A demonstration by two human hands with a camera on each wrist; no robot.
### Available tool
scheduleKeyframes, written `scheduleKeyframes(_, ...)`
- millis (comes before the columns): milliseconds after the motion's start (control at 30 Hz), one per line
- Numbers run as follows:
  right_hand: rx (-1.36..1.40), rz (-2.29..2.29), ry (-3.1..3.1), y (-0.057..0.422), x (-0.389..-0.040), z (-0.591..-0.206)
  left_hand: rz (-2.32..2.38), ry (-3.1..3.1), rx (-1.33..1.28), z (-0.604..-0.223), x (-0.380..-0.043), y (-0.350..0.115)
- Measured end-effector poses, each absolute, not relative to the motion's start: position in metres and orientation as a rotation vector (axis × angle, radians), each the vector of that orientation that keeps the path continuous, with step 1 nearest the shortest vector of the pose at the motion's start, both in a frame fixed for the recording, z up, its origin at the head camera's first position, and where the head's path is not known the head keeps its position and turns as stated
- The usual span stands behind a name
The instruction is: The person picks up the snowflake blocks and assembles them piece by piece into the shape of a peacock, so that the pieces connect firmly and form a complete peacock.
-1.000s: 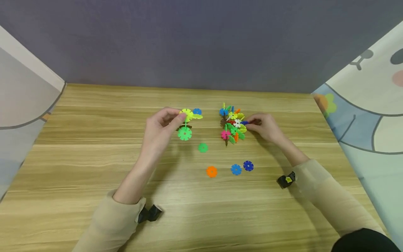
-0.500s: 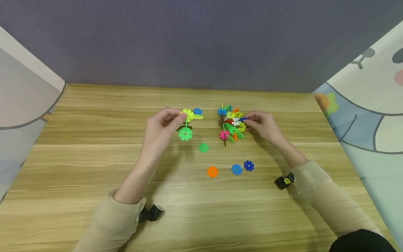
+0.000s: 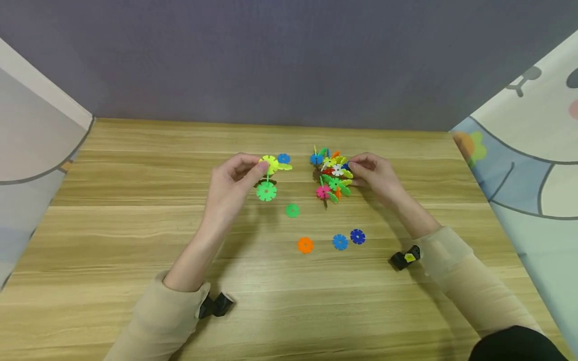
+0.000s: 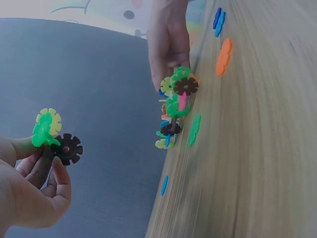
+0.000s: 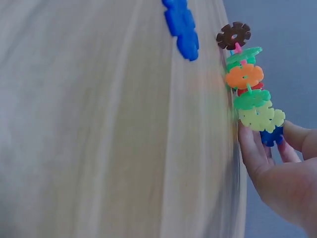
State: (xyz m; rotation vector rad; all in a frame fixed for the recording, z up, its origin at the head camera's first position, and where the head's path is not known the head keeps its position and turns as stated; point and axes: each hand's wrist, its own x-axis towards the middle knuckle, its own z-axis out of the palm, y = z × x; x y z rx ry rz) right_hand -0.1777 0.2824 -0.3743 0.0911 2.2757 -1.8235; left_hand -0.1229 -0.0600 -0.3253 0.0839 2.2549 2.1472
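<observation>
My left hand (image 3: 232, 179) pinches a small joined piece of notched plastic snowflake discs (image 3: 266, 191), in yellow, green and dark brown. The left wrist view shows the brown disc (image 4: 69, 149) by the fingertips, with the piece held above the table. On the right, my right hand (image 3: 379, 178) grips a larger multicoloured cluster of interlocked snowflake discs (image 3: 334, 184) by its right side. Thumb and fingers are at a dark blue disc (image 5: 272, 136) on the cluster's end in the right wrist view. Whether the cluster touches the table cannot be told.
Loose snowflake discs lie on the wooden table (image 3: 135, 240): a green one (image 3: 292, 210), an orange one (image 3: 305, 245), a light blue one (image 3: 340, 242) and a dark blue one (image 3: 358, 236). Another blue disc (image 3: 283, 158) lies behind the left piece. A grey panel (image 3: 271, 65) stands behind.
My right hand has shifted slightly left and away from me, its thumb now covering more of the dark blue disc. The cluster has turned a little. My left hand keeps its hold, nearly still.
</observation>
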Motion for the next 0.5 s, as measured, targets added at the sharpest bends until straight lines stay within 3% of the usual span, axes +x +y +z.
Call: scheduleKeyframes(500,0.336,-1.824,1.965,0.270,-0.189,-0.362,2.122,2.272,0.087,-0.325,-0.123,-0.057)
